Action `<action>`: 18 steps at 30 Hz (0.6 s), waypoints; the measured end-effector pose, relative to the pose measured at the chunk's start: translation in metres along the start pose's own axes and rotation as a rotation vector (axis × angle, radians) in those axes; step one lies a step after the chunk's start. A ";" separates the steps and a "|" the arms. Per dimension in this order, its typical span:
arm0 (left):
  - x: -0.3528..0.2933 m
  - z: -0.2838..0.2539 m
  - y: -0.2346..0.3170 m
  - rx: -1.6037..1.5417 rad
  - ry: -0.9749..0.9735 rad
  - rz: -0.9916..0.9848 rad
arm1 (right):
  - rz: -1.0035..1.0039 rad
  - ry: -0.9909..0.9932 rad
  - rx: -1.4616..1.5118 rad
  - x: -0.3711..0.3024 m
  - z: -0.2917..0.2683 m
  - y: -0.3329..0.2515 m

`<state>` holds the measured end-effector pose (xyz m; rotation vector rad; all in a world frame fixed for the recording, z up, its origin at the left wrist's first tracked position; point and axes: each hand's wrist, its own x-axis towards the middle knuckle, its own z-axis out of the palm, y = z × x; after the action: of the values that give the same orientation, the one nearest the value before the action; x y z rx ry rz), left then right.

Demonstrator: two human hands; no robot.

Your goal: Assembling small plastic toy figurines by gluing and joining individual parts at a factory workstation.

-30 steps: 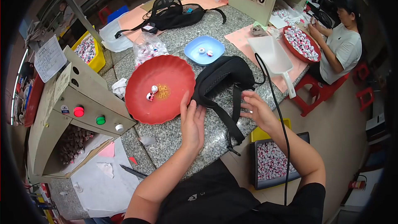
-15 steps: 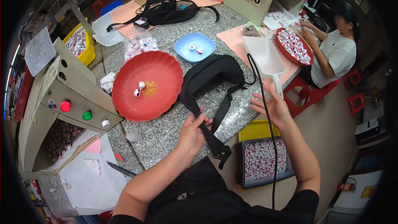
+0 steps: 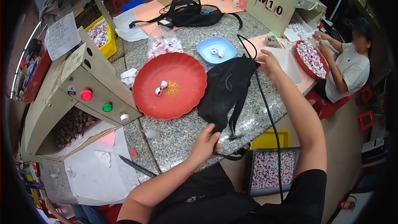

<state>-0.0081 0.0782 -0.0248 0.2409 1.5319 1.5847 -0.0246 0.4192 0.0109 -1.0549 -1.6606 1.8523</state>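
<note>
A black mesh harness with straps (image 3: 226,89) lies spread on the speckled stone table between my hands. My left hand (image 3: 204,143) is closed on its near end, thumb on top. At its far right corner is my right hand (image 3: 270,65), fingers bent around the edge; the fingertips are partly hidden. A black cable (image 3: 269,116) loops past my right hand and runs down toward my body. Left of the harness stands a red scalloped plate (image 3: 188,99) with a few small painted white balls (image 3: 161,87). Behind it, a blue dish (image 3: 207,56) holds two more.
A grey lightbox machine (image 3: 95,74) with buttons stands at left, another (image 3: 265,8) at back right. Another black strapped harness (image 3: 190,16) lies behind. A white scoop-like tray (image 3: 290,68) is beside my right hand. A seated person (image 3: 348,66) works at right. A ball-filled bin (image 3: 271,170) sits below.
The harness has been turned and flattened, its mesh side now showing. My right hand has gone from hovering open to its far corner. The view has shifted, so things sit further right.
</note>
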 end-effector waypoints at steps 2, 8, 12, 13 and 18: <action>0.013 -0.007 -0.019 0.118 -0.004 0.101 | 0.003 0.011 -0.236 -0.004 0.004 -0.021; 0.015 -0.022 -0.031 0.240 0.078 0.361 | -0.867 0.065 -1.699 -0.028 0.063 -0.091; 0.021 -0.009 -0.031 0.210 0.071 0.368 | -0.953 0.075 -1.003 -0.067 0.139 -0.229; 0.027 -0.001 -0.034 0.141 0.059 0.404 | -0.989 0.032 -0.475 -0.078 0.153 -0.246; 0.021 -0.013 -0.026 -0.318 -0.168 0.104 | -1.213 -0.515 0.482 -0.213 0.204 -0.123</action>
<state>-0.0173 0.0797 -0.0597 0.2709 1.1361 1.8151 -0.0716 0.1524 0.1811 0.6101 -1.3991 1.4932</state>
